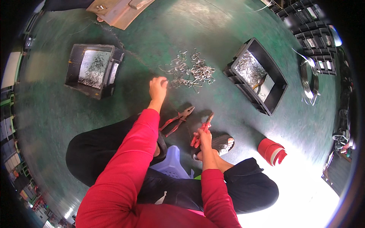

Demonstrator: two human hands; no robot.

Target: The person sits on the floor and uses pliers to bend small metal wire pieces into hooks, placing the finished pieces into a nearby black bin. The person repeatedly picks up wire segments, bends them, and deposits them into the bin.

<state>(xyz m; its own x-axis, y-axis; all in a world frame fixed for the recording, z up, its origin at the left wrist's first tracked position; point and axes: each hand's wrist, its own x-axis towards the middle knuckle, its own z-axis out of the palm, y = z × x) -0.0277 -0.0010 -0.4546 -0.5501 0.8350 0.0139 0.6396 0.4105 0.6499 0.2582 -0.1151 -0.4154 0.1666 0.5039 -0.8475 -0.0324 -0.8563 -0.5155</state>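
Note:
My left hand [157, 91] reaches forward to the left edge of a pile of bent metal wire hooks [199, 72] on the green floor. Its fingers are curled together, and whatever they may hold is too small to make out. Close in front of me, my right hand [204, 138] is wrapped round the red handles of a pair of pliers [207, 123], jaws pointing away from me. A second pair of red-handled pliers [178, 121] lies on the floor between my two hands.
Black crates with wire pieces stand left [70, 70] and right [279, 83] of the pile. A red cylindrical container [268, 150] is by my right foot. A wire coil [305, 78] lies far right, and cardboard [118, 13] at the back. Beneath me is a bluish plastic stool [172, 163].

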